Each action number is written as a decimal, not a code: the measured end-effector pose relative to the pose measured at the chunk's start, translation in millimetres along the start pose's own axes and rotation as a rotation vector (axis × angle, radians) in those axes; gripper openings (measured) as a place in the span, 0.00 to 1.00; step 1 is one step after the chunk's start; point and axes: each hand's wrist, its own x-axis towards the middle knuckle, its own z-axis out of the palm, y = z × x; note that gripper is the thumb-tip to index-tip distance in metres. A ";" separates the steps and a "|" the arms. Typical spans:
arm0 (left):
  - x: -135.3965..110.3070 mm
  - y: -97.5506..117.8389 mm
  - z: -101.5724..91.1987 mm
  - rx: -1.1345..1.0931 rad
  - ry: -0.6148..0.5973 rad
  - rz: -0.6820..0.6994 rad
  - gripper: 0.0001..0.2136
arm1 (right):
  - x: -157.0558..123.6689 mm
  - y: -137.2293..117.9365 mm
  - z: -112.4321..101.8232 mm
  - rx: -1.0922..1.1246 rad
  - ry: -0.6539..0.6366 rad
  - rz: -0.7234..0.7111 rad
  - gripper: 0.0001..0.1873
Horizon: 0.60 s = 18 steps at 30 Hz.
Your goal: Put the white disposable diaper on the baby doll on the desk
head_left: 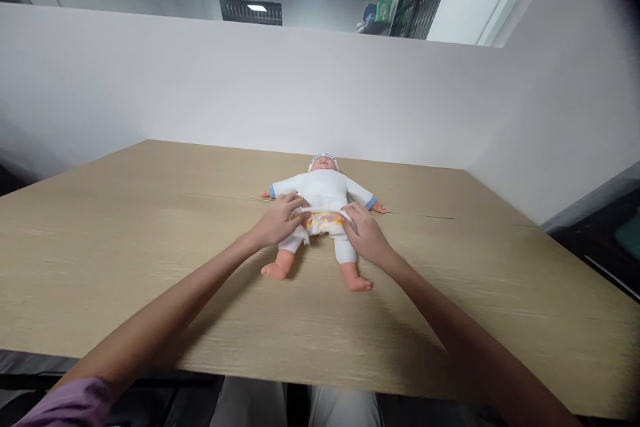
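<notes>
A baby doll [324, 187] lies face up on the table, head away from me, arms spread and legs apart toward me. It wears a white top with blue cuffs, white leg coverings and a white cap with dark marks. Around its hips is a white diaper [324, 221] with an orange and yellow printed band. My left hand [281, 220] is closed on the diaper's left side at the waist. At the opposite hip, my right hand [367, 233] pinches the diaper's right edge, thumb toward the middle. The fingers partly hide both sides of the diaper.
The light wood table [150, 227] reaches to a low white wall [300, 93] behind the doll. A black object [595, 233] stands past the table's right edge. My legs are below the front edge.
</notes>
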 end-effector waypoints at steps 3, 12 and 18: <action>40.3 -12.3 -5.9 -0.157 0.020 -0.029 0.18 | 36.2 14.8 4.6 0.129 0.114 0.092 0.13; 121.4 -68.4 22.6 -0.661 -0.008 -0.396 0.25 | 111.2 72.9 33.5 0.335 -0.052 0.437 0.17; 82.4 -69.3 27.8 -0.794 -0.103 -0.402 0.30 | 72.1 61.5 24.1 0.367 -0.088 0.425 0.17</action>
